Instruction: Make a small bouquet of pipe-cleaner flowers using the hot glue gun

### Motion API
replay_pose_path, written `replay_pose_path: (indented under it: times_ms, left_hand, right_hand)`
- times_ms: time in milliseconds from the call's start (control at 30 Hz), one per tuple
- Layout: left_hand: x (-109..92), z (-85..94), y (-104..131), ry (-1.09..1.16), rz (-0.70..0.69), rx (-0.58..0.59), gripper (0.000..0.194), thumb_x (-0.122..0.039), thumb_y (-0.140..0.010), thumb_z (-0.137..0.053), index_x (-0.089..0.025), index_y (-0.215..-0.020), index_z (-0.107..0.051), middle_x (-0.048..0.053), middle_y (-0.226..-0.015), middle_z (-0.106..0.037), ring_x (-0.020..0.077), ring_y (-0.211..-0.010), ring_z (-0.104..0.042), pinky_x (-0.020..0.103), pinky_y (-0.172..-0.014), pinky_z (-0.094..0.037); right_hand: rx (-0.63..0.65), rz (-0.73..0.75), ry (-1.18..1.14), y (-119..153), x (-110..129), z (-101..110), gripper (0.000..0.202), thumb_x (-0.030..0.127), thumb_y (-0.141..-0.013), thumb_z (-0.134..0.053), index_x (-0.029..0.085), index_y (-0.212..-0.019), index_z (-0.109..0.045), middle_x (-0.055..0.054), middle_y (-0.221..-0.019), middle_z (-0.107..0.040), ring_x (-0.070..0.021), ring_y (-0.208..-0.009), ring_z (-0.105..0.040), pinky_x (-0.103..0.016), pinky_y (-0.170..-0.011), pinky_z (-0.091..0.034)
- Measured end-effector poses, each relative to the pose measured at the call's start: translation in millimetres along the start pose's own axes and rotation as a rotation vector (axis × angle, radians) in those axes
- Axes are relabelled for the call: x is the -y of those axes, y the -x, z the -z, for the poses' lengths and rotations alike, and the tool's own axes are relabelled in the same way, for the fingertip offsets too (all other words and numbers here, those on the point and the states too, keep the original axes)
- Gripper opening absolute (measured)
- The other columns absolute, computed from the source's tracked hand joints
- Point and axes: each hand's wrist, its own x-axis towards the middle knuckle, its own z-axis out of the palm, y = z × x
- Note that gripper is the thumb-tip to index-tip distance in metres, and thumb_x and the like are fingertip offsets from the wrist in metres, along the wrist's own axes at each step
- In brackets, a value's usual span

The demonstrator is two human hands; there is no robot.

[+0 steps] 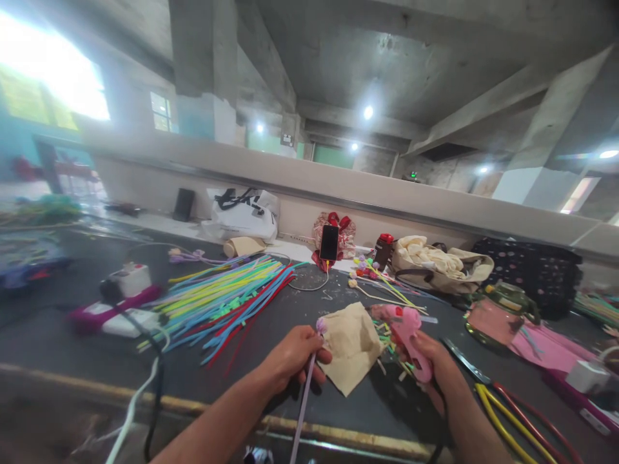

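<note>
My left hand (pixel 304 357) pinches a lilac pipe-cleaner flower (pixel 321 326) just below its small round head. Its long pale stem (pixel 303 406) runs down past the table's front edge. In my right hand (pixel 430 361) is a pink hot glue gun (pixel 410 335), its nozzle pointing left. A beige cloth square (pixel 351 345) lies creased on the table between the hands, close to the flower. Short green and yellow pipe-cleaner pieces (pixel 403 368) are partly hidden behind the glue gun and my right hand.
Many coloured pipe cleaners (pixel 232 299) spread at left, near a purple-and-white power strip (pixel 116 316). A phone (pixel 329 242) stands propped at the back. Finished-looking flowers (pixel 367 267) lie right of it. Large scissors (pixel 488 386) and a pink-filled jug (pixel 498 316) are at right.
</note>
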Motion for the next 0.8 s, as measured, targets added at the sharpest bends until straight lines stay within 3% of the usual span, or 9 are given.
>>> replay_pose_path:
  times_ms: [133,300,433,600,800]
  left_hand:
    - [1.7,0.7,-1.3,0.034,-0.015,0.01,0.014,-0.028,-0.07,-0.05,-0.015,-0.068,-0.046,0.008,-0.069,-0.068,0.0114,-0.037,-0.059,0.012,-0.024,-0.022]
    - [-1.5,4.5,1.3,0.14,-0.036,0.06,0.017,-0.03,-0.07,-0.054,-0.014,-0.068,-0.047,0.007,-0.066,-0.068,0.0099,-0.038,-0.058,0.011,-0.024,-0.023]
    - [-3.9,8.9,6.5,0.265,-0.07,0.091,0.017,-0.029,-0.072,-0.055,-0.013,-0.069,-0.05,0.006,-0.067,-0.068,0.0055,-0.034,-0.053,0.011,-0.024,-0.023]
    - [-1.8,13.6,8.2,0.398,-0.102,0.077,0.017,-0.028,-0.071,-0.058,-0.013,-0.071,-0.052,0.004,-0.064,-0.066,0.0046,-0.037,-0.053,0.01,-0.028,-0.031]
    - [-0.4,17.5,6.9,0.518,-0.119,0.059,0.018,-0.027,-0.068,-0.063,-0.014,-0.074,-0.053,0.003,-0.065,-0.067,0.0081,-0.049,-0.06,0.011,-0.034,-0.038]
  right_hand:
    - [-0.021,0.107,-0.287,1.4,3.0,-10.6,0.021,0.033,-0.066,-0.058,0.016,-0.076,-0.064,-0.005,-0.067,-0.065,-0.0178,-0.055,-0.058,-0.029,-0.053,-0.046]
    - [0.052,0.181,-0.419,17.9,9.4,-34.5,0.026,0.034,-0.072,-0.052,0.013,-0.083,-0.062,-0.005,-0.064,-0.062,-0.0139,-0.048,-0.052,-0.025,-0.045,-0.042]
    - [0.16,0.127,-0.314,30.1,-1.7,-49.1,0.035,0.044,-0.074,-0.05,0.011,-0.081,-0.061,-0.003,-0.051,-0.056,-0.0112,-0.04,-0.045,-0.022,-0.038,-0.035]
    - [0.1,0.173,-0.079,45.7,-15.1,-71.9,0.038,0.049,-0.073,-0.05,0.013,-0.077,-0.06,-0.002,-0.047,-0.055,-0.0087,-0.037,-0.04,-0.018,-0.034,-0.028]
    - [0.099,0.168,-0.088,54.2,-12.0,-98.0,0.035,0.048,-0.072,-0.052,0.014,-0.072,-0.06,-0.003,-0.05,-0.057,-0.0096,-0.04,-0.042,-0.019,-0.037,-0.029]
